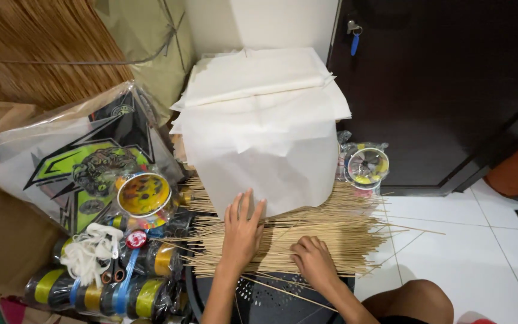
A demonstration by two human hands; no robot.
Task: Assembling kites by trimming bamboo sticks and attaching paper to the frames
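Right now the left hand (242, 231) lies flat, fingers spread, on the bamboo sticks (307, 237) piled across a black perforated stool (259, 300), just below the white paper sheets (265, 126). Right hand (313, 259) is curled, fingertips pinching among sticks. Best w/ left pinning the pile, right teasing out one stick w/o scattering others.

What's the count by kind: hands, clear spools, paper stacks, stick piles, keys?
Hands: 2, left hand and right hand, both on the stick pile
Clear spools: 2, yellow-centred spool and spool by the door
Paper stacks: 1, white paper stack
Stick piles: 1, thin sticks
Keys: 1, blue-tagged key
Total: 7
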